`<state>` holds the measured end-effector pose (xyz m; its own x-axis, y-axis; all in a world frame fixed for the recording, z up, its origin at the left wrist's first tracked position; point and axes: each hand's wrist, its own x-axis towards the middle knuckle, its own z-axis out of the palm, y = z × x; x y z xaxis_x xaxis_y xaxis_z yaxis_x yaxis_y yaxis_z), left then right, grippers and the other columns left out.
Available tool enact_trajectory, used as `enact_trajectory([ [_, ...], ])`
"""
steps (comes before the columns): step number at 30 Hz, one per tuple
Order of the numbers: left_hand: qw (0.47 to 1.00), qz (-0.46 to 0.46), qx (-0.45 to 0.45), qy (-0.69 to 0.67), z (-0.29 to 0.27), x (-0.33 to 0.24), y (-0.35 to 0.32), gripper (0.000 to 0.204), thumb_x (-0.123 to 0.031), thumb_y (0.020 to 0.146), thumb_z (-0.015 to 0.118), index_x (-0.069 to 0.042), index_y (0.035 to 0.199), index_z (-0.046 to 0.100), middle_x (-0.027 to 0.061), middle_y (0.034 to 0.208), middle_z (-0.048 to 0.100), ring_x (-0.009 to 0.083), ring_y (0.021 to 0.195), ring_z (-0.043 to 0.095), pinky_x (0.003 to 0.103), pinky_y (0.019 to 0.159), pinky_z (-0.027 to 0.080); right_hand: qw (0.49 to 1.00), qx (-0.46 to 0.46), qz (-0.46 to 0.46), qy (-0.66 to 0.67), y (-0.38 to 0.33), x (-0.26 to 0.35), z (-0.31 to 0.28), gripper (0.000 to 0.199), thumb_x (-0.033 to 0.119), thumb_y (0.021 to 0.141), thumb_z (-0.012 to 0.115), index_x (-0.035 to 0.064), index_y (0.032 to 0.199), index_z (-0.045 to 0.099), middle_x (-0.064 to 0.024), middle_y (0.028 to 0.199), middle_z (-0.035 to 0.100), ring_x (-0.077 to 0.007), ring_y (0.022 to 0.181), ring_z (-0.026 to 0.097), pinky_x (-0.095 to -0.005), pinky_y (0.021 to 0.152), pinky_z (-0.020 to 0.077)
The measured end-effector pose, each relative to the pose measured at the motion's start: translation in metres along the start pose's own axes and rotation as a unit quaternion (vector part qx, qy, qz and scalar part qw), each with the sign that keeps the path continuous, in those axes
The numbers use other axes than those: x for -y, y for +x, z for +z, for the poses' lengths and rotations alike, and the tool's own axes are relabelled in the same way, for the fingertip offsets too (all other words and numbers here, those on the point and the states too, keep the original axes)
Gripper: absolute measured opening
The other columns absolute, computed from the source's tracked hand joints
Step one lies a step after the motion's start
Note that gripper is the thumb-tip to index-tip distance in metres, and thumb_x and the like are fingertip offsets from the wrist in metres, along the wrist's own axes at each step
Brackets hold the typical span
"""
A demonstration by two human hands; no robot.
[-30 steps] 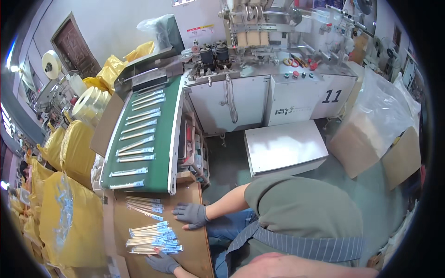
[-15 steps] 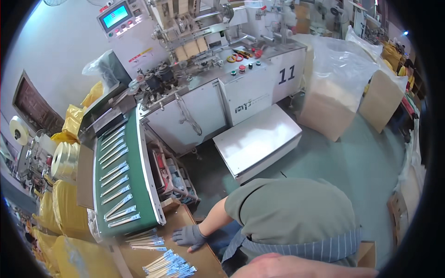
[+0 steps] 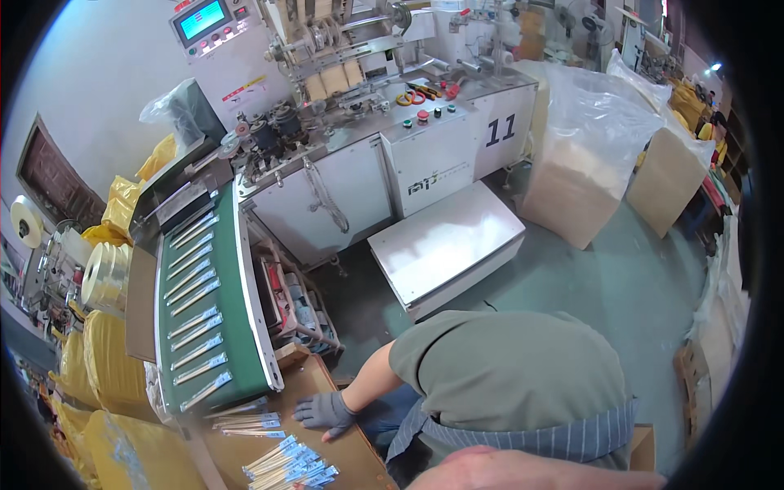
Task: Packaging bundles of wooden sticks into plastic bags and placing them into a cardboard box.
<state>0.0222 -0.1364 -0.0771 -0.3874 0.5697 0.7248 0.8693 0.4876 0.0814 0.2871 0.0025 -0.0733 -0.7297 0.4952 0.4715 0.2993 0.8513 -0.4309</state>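
Note:
My right hand (image 3: 324,413), in a grey fingerless glove, lies on the brown tabletop (image 3: 327,384) with its fingers apart. It holds nothing. Close by its fingertips are a few wrapped chopsticks (image 3: 251,422), thin pale sticks in clear wrappers with blue ends. A larger loose pile of wrapped chopsticks (image 3: 290,465) fans out toward the lower edge. More lie crosswise in a row on the green conveyor belt (image 3: 237,327), whose near end overhangs the table. My left hand is outside the picture. My grey-green sleeve and shoulder fill the lower right.
A large machine (image 3: 327,204) with a lit screen (image 3: 202,20) stands ahead. In front of it sits a low white metal box (image 3: 449,245). Yellow bags (image 3: 114,351) line the left side; a plastic-lined carton (image 3: 572,180) stands right. A crate (image 3: 294,302) is beside the conveyor.
The wrapped chopsticks on the belt have moved toward its near end. My right hand stays flat on the table; the view has shifted slightly.

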Motion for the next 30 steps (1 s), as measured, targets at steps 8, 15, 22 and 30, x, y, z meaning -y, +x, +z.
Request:
enact_trajectory([
  [8, 0.998, -0.048, 0.039, -0.009, -0.013, 0.003, -0.003, 0.067, -0.060, 0.086, 0.050, 0.002, 0.110, 0.060, 0.0242, 0.109, 0.060, 0.0401, 0.099, 0.057, 0.051, 0.084, 0.045, 0.999, 0.037, -0.004, 0.025, 0.004, 0.002, 0.005, 0.061, 0.049, 0.078, 0.058, -0.0045, 0.107, 0.054, -0.0306, 0.129, 0.044, -0.0445, 0.123, 0.040, -0.0523, 0.106, 0.0287],
  [15, 0.984, -0.060, 0.170, -0.001, 0.002, -0.001, -0.004, 0.063, -0.050, 0.089, 0.052, 0.005, 0.120, 0.053, 0.0259, 0.124, 0.051, 0.0394, 0.115, 0.048, 0.047, 0.099, 0.037, 0.999, 0.021, 0.001, -0.027, -0.002, -0.001, -0.009, 0.062, 0.050, 0.081, 0.055, -0.0037, 0.113, 0.053, -0.0275, 0.127, 0.047, -0.0418, 0.119, 0.044, -0.0503, 0.106, 0.0298],
  [22, 0.965, -0.152, 0.212, 0.008, -0.015, -0.011, 0.001, 0.071, -0.060, 0.089, 0.044, -0.003, 0.132, 0.049, 0.0236, 0.135, 0.045, 0.0361, 0.127, 0.040, 0.045, 0.105, 0.030, 1.000, 0.018, -0.006, -0.021, 0.001, 0.004, -0.013, 0.062, 0.050, 0.084, 0.053, -0.0031, 0.116, 0.052, -0.0262, 0.130, 0.046, -0.0404, 0.121, 0.043, -0.0487, 0.107, 0.0290],
  [30, 0.965, -0.140, 0.220, 0.011, -0.013, -0.010, -0.001, 0.071, -0.059, 0.090, 0.042, -0.004, 0.134, 0.046, 0.0230, 0.138, 0.042, 0.0361, 0.129, 0.037, 0.046, 0.107, 0.027, 1.000, -0.012, -0.017, -0.018, 0.001, 0.005, -0.017, 0.058, 0.047, 0.084, 0.057, -0.0019, 0.115, 0.051, -0.0241, 0.127, 0.048, -0.0392, 0.118, 0.044, -0.0477, 0.105, 0.0324],
])
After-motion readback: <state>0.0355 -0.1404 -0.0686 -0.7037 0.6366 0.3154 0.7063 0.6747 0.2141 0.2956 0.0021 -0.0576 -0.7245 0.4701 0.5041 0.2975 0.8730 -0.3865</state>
